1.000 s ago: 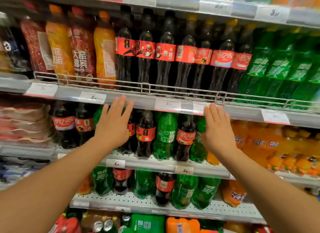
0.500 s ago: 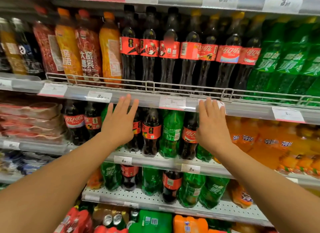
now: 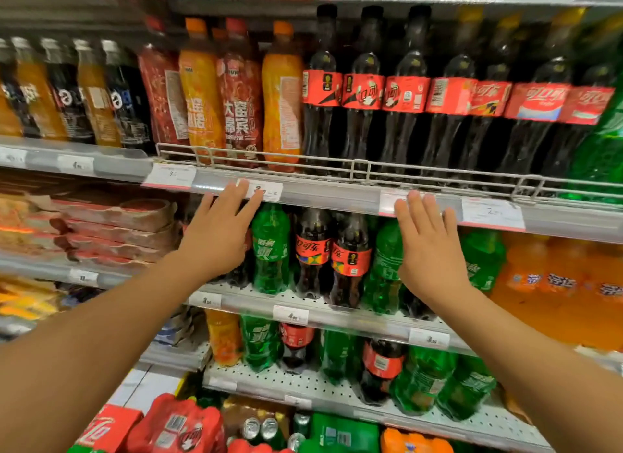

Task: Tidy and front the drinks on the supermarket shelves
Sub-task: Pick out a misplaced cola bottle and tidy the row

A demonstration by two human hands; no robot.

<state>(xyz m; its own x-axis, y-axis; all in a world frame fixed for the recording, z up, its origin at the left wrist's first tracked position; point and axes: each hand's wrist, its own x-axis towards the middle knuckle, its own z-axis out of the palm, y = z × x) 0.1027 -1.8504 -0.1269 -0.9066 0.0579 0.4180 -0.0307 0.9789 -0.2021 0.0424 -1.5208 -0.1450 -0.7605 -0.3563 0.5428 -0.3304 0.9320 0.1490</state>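
Reaching toward the mixed middle shelf [image 3: 303,301], left hand [image 3: 215,240] and right hand [image 3: 429,254] flat, empty; next, probably grasping cola bottles [image 3: 332,254] for regrouping.

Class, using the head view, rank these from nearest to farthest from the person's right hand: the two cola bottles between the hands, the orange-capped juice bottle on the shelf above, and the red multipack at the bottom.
From the right hand:
1. Two cola bottles, just to its left, same shelf.
2. Orange-capped juice bottle, shelf above, up-left.
3. Red multipack, bottom left, lowest level.
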